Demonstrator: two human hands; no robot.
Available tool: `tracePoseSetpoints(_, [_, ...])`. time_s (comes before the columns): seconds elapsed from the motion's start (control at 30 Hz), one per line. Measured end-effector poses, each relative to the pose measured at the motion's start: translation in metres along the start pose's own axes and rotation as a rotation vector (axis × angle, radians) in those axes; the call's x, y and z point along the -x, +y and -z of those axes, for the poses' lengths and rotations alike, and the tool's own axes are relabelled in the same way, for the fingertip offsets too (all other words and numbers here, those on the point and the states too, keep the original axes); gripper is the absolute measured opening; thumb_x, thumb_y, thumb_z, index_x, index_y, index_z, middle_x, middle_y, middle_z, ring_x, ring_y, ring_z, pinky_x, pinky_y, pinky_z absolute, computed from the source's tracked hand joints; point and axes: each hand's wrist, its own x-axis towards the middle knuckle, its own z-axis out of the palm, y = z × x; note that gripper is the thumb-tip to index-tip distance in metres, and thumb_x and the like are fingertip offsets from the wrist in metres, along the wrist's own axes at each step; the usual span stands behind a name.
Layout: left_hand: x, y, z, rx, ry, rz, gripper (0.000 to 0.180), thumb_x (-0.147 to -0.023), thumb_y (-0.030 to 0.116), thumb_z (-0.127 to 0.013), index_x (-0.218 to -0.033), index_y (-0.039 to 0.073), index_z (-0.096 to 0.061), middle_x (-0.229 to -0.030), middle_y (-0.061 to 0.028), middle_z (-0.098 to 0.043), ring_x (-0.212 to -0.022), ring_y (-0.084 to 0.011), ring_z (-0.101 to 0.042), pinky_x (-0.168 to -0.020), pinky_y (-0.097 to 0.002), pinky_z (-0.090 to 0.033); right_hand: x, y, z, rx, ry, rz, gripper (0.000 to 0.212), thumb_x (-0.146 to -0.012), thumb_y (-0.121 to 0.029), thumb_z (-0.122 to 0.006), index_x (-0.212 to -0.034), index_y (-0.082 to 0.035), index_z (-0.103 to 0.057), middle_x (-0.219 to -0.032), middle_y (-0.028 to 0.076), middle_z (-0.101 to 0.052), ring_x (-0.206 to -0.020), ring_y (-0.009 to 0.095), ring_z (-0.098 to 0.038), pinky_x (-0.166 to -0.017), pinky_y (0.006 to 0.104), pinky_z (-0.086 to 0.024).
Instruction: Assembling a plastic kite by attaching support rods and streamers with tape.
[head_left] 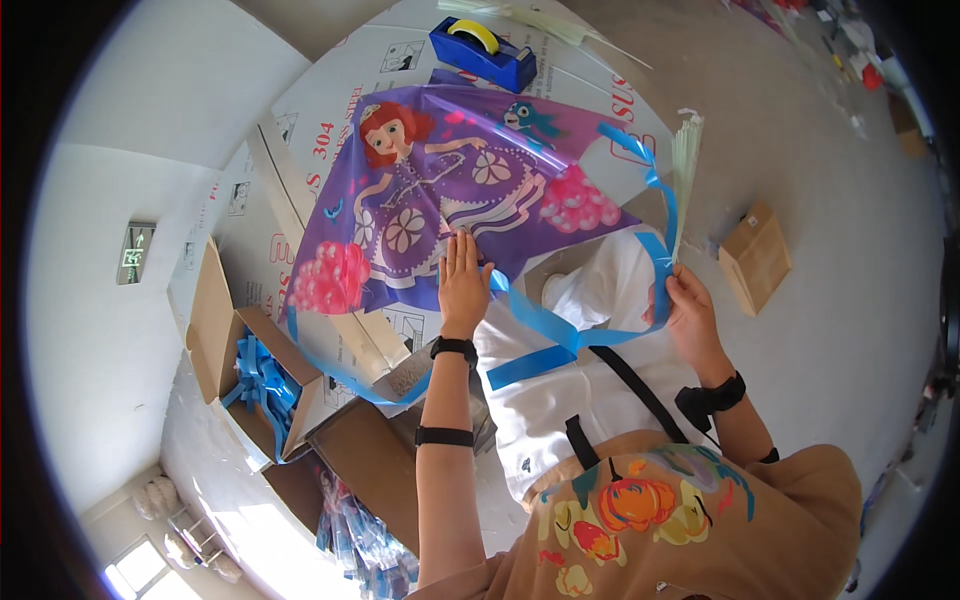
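A purple kite [420, 235] printed with a red-haired princess and pink flowers lies spread on the cardboard-covered table. My left hand [463, 288] rests on its near edge, fingers stretched out flat. From under or beside that hand runs a shiny blue ribbon [540, 318], knotted above my lap, its short end lying on my white trousers. My right hand [693, 312] pinches the ribbon where it bends upward at the right. The ribbon goes on up to another knot and ends near the kite's right side. Another blue strip hangs in a loop below the kite's left corner.
A blue tape dispenser [483, 55] with yellow tape stands at the table's far side. Thin pale sticks [686, 170] jut past the right edge. At left, an open carton [290, 365] holds blue ribbons; below it are plastic-wrapped packs [365, 540]. A small cardboard box [757, 258] sits on the floor.
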Motion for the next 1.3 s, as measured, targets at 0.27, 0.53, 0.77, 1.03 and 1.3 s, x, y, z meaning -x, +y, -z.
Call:
tracePoseSetpoints(0.27, [0.003,-0.031,-0.017,0.132,0.128,-0.037,0.051,-0.1,0.028,-0.048,-0.145,0.006,-0.041,-0.153,-0.009,-0.038,-0.144,-0.0285,-0.03,-0.117,-0.0439,-0.025,0.034,0.006,0.019,-0.182,-0.147,-0.051,0.021,-0.105,-0.022,-0.041,-0.101,-0.004,-0.052,-0.068,0.005,-0.054,-0.038,0.008,-0.045,-0.043,0.0234,-0.042])
tracePoseSetpoints(0.53, [0.047,-0.005,-0.016,0.091,0.119,-0.292,0.058,-0.085,0.023,-0.067,-0.138,0.006,-0.049,-0.154,-0.0134,-0.034,-0.143,-0.0325,-0.031,-0.115,-0.0493,-0.027,0.006,-0.019,0.011,0.187,-0.107,0.024,0.012,-0.1,-0.015,-0.053,-0.1,-0.003,-0.056,-0.072,0.003,-0.056,-0.047,0.003,-0.049,-0.042,0.0186,-0.041])
tracePoseSetpoints(0.77, [0.151,0.053,-0.011,0.612,-0.762,-0.047,0.037,-0.093,0.019,-0.057,-0.127,0.004,-0.058,-0.105,-0.0202,-0.066,-0.101,-0.0376,-0.062,-0.089,-0.0428,-0.049,-0.074,0.138,-0.049,0.596,-0.332,0.046,0.014,-0.094,-0.013,-0.064,-0.096,-0.001,-0.058,-0.083,-0.001,-0.057,-0.077,0.005,-0.052,-0.068,0.0224,-0.044])
tracePoseSetpoints(1.03, [0.095,0.042,0.012,0.624,0.2,0.135,0.031,-0.086,-0.006,-0.052,-0.113,0.002,-0.064,-0.112,-0.0163,-0.065,-0.104,-0.0354,-0.061,-0.09,-0.0399,-0.048,-0.109,0.212,-0.084,0.846,-0.07,0.18,0.023,-0.087,-0.009,-0.065,-0.096,-0.004,-0.045,-0.076,0.014,-0.06,-0.07,0.032,-0.064,-0.063,0.0409,-0.047])
tracePoseSetpoints(1.3, [0.052,-0.025,-0.027,0.286,0.206,-0.21,0.042,-0.084,-0.001,-0.058,-0.124,0.01,-0.063,-0.135,-0.0143,-0.055,-0.127,-0.0333,-0.05,-0.104,-0.0475,-0.041,-0.105,0.212,-0.097,0.955,-0.187,0.249,0.018,-0.088,-0.012,-0.065,-0.1,-0.01,-0.052,-0.074,0.011,-0.066,-0.069,0.034,-0.065,-0.061,0.0433,-0.047])
